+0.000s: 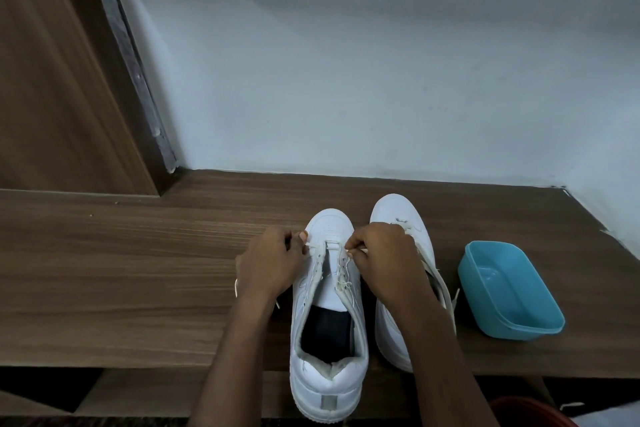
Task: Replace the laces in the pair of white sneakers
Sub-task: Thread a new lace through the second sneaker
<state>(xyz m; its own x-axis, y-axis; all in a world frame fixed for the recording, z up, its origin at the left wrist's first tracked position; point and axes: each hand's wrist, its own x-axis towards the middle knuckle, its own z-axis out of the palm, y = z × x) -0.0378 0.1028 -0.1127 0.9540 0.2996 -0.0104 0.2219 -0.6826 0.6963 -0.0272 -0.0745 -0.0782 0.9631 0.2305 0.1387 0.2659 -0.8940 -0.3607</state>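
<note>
Two white sneakers stand side by side on a wooden shelf [138,270], toes toward the wall. The nearer sneaker [327,350] has its heel hanging over the shelf's front edge, and a white lace [331,243] crosses its lowest eyelets. My left hand [270,263] pinches the lace end at the shoe's left side. My right hand [384,260] pinches the other end at the right side. The second sneaker [398,215] lies to the right, partly hidden behind my right hand and forearm, with a lace in its front eyelets.
An empty blue plastic tub [509,291] sits on the shelf right of the shoes. A pale wall [346,80] rises behind the shelf, and a wooden panel [52,80] stands at the left. Something red [530,412] shows at the bottom right.
</note>
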